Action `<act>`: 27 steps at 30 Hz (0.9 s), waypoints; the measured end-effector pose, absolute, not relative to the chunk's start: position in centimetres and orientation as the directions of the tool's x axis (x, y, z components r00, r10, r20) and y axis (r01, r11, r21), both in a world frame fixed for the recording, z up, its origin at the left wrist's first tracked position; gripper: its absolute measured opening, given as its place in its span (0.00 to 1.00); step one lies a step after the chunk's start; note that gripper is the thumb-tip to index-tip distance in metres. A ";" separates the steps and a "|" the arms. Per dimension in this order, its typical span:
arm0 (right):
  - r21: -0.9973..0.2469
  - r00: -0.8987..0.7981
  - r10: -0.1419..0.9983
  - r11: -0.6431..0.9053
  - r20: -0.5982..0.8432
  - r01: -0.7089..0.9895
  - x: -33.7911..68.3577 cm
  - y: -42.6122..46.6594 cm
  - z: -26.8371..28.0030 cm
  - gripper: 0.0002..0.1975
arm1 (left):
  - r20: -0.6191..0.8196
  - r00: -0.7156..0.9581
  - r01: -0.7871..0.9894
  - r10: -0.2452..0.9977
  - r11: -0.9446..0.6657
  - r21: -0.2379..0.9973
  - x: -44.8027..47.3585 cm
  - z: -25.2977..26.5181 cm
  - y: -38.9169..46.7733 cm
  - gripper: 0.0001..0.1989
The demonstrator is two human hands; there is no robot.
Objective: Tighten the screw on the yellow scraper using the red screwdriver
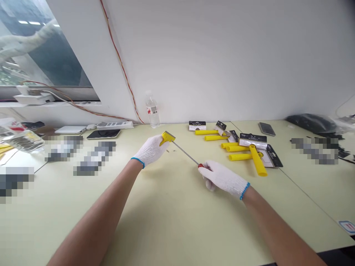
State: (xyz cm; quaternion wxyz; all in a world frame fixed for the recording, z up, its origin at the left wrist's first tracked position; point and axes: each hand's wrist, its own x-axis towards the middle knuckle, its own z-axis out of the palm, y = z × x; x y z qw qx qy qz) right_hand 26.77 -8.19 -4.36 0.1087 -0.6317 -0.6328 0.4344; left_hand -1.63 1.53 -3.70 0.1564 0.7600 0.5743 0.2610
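Note:
My left hand (150, 150), in a white knit glove with a blue cuff, is closed on a yellow scraper (166, 137). Most of the scraper's handle is hidden by the glove; its head points away from me. In my gloved right hand (222, 177) is a screwdriver (185, 152), gripped by its red handle. The long metal shaft slants up to the left, and its tip meets the scraper's head. Both hands are above the pale yellow table (166, 214).
Several yellow-handled scrapers (241, 148) with black-and-white cards lie to the right. A water bottle (152, 111) stands against the wall. Further left are a power strip (115, 125) and a phone (103, 134); another phone (266, 129) and a black plastic bag (310, 123) lie right.

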 end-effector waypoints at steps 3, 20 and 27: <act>-0.626 -0.096 0.941 -0.137 -0.324 0.767 26.9 -7.9 -4.8 0.21 | 0.220 0.214 0.780 0.952 -0.302 0.548 -1.5 -3.6 1.4 0.16; -0.708 -0.043 0.999 0.019 -0.017 0.706 28.2 -7.1 -6.3 0.32 | 0.194 0.235 0.783 0.952 -0.304 0.542 -1.4 -3.3 1.2 0.13; -0.674 -0.072 0.995 0.004 -0.073 0.739 28.4 -6.9 -7.1 0.32 | 0.200 0.229 0.785 0.953 -0.302 0.541 -1.6 -3.4 1.3 0.14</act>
